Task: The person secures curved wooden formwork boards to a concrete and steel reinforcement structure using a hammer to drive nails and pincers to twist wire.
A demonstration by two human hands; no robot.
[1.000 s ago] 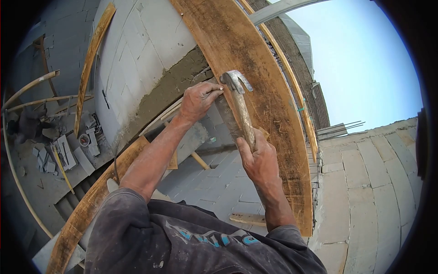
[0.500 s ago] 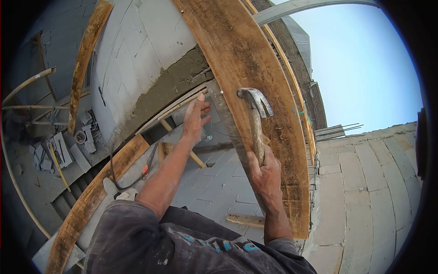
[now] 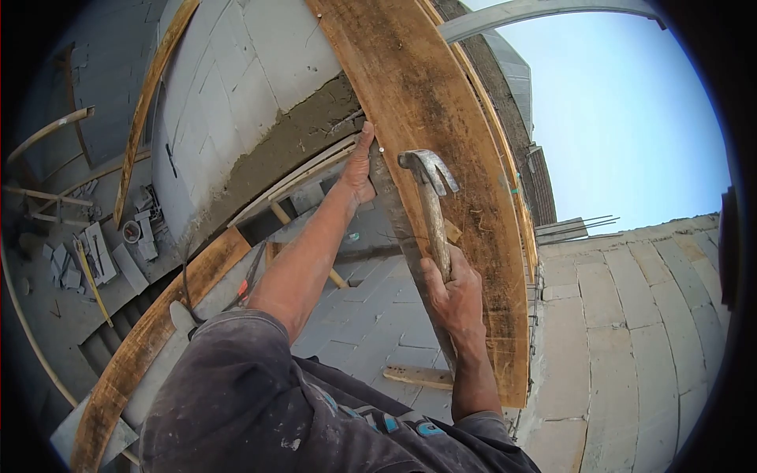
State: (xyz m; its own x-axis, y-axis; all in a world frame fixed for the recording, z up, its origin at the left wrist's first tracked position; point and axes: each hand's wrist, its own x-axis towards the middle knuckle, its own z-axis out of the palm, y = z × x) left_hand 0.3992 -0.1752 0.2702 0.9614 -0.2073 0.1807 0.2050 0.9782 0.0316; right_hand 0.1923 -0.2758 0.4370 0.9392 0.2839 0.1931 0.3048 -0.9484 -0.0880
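In my right hand (image 3: 456,293) is a claw hammer (image 3: 434,209), gripped low on its worn wooden handle. Its metal head and claw hang over a long, stained wooden board (image 3: 465,189). A nail (image 3: 382,149) with a pale head stands near the board's left edge, just left of the hammer head. My left hand (image 3: 359,167) is at that same edge, thumb pointing up beside the nail and the other fingers hidden behind the edge. It appears to grip the board there.
A block wall (image 3: 244,71) with a wet mortar band (image 3: 292,142) lies to the left. Below left are a curved plank (image 3: 158,331), a bucket (image 3: 132,231) and block offcuts (image 3: 98,252). Another block wall (image 3: 623,339) stands right. A metal bar (image 3: 544,12) crosses the top.
My left hand has moved up and right, from hovering open near the board to its edge. The hammer remains in my right hand, shifted slightly left in view.
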